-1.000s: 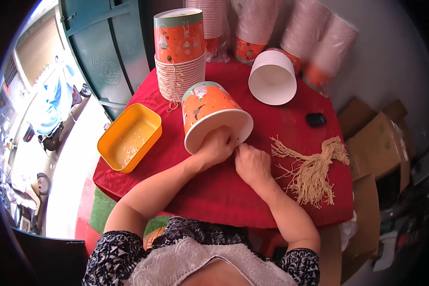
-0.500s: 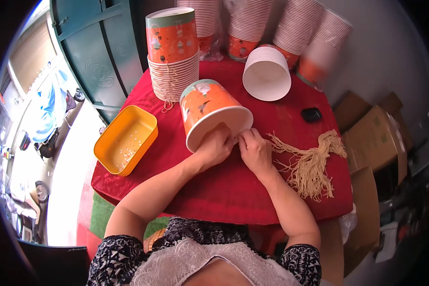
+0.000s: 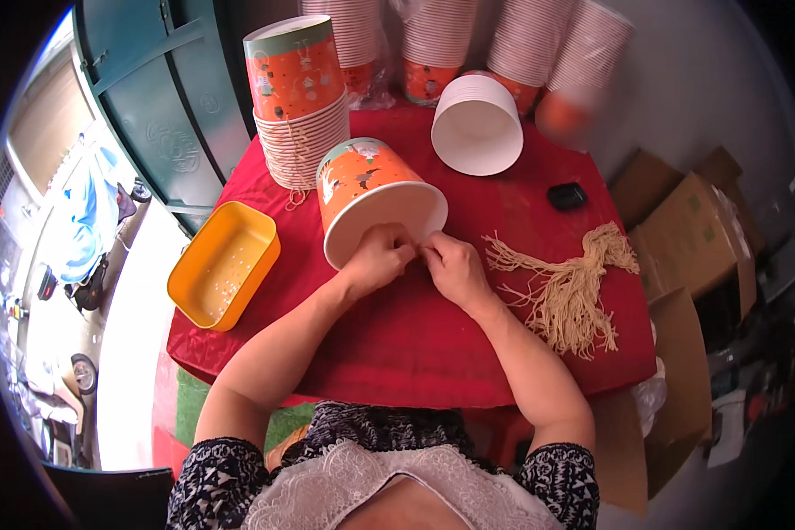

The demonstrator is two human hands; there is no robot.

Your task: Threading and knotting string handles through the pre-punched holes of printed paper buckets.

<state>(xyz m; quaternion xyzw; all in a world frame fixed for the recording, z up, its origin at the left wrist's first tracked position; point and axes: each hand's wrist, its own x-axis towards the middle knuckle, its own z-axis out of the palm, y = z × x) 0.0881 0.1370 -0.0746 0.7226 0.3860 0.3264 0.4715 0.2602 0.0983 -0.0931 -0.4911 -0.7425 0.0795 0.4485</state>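
An orange paper bucket [image 3: 367,177] with a green base band lies tipped on its side, its white mouth facing me. My left hand [image 3: 378,258] is closed in a pinch in front of the mouth, overlapping its lower rim. Close beside it, my right hand [image 3: 455,270] also pinches, near the rim's right lower edge. Whatever is between the fingertips is too small to make out. To the right of my right hand lies a bundle of beige cords [image 3: 574,291], its loose strands spread toward the hand.
On the red tablecloth [image 3: 397,353] stand a yellow tray [image 3: 269,256] with small white bits, a stack of buckets [image 3: 300,132] with cords hanging off it, a white-lined bucket [image 3: 477,132] on its side and a small black object [image 3: 566,196]. More bucket stacks [image 3: 433,44] line the back; cardboard boxes [image 3: 693,247] are right.
The whole view has shifted slightly, so table and things sit further left and higher. Both hands stay pinched at the bucket's rim, with a slightly wider gap between their fingertips.
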